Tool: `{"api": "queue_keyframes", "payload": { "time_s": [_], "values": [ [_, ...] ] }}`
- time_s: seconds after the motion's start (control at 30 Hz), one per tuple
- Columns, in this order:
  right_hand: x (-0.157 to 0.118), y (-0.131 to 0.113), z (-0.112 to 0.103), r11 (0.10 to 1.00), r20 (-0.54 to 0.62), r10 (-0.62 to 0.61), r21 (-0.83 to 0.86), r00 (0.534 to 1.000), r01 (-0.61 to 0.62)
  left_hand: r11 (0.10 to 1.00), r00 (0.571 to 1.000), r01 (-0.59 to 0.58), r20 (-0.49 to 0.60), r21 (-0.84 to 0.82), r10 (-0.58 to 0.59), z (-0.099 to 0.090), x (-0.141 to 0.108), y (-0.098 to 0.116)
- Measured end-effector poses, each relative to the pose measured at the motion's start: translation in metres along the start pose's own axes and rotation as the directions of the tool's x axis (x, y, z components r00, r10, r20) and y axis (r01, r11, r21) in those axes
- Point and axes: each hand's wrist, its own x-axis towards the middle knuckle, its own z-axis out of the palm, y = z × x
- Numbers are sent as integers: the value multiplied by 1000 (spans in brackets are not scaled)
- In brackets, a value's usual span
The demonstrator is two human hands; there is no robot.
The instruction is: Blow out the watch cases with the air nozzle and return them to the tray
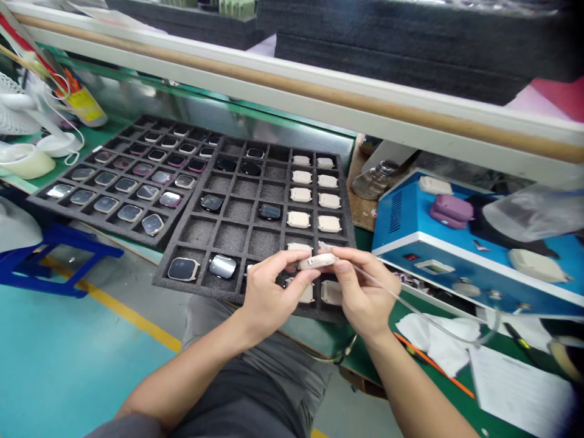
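Note:
My left hand (269,289) pinches a cream-white watch case (317,261), held edge-on above the front of the right foam tray (182,294). At the case's other end is my right hand (367,289), closed around a thin clear tube (410,305). A small pale tip pokes out by its index finger. The tube curves down and right to the front of a blue machine (474,267). Whether the right fingers also grip the case cannot be made out. Beneath and behind the hands, cream watch cases (298,219) fill the tray's right columns.
A second foam tray (59,210) with several watch faces lies to the left. On the blue machine rest a purple case (451,211) and a cream case (536,265). White tissue (438,334), a paper sheet (520,389), a glass jar (375,179) and a fan (20,103) stand around.

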Motion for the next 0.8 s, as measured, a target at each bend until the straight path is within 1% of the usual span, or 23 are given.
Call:
{"api": "queue_keyframes", "payload": {
  "time_s": [0.1, 0.3, 0.57, 0.8],
  "values": [
    [1, -2, 0, 999, -15, 31, -13, 999, -31, 996, 998, 57, 24, -69, -56, 0, 1, 3],
    [2, -4, 2, 996, -16, 93, -8, 995, -94, 997, 1000, 29, 11, -78, -29, 0, 0, 2],
    [3, -3, 2, 996, -13, 86, -9, 996, -86, 991, 998, 54, 37, -125, -50, 1, 0, 0],
    [3, -4, 2, 994, -15, 90, -57, 996, -91, 988, 996, 87, 35, -125, -83, 2, 1, 0]
  ]
}}
